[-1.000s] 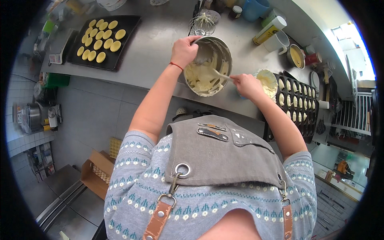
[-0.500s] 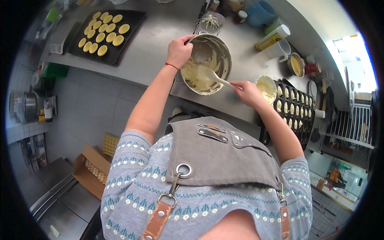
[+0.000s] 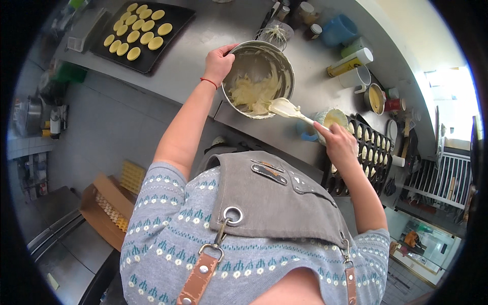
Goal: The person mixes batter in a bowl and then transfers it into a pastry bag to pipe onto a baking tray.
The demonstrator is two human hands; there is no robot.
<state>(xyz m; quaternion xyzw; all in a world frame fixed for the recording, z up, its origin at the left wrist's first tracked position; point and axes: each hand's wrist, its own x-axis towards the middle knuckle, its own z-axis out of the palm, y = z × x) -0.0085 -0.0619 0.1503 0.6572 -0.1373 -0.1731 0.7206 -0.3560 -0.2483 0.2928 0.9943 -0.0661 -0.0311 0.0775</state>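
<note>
My left hand grips the rim of a metal mixing bowl and holds it tilted on the steel counter. Pale yellow cream or batter coats the lower part and sides of the bowl. In my right hand is the handle of a white spatula, its blade smeared with cream at the bowl's right rim. Just beyond that hand stands a container with cream in it, a blue handle showing beside it. A dark molded baking pan with filled oval cavities lies to the right, partly behind my right forearm.
A black tray of oval yellow pastry shells lies at the far left. A whisk and jars stand behind the bowl. Along the wall are a blue jug, a clear measuring cup and a small metal bowl.
My right hand has moved the spatula rightward, from inside the bowl to its right rim, cream on the blade. The left hand still holds the bowl.
</note>
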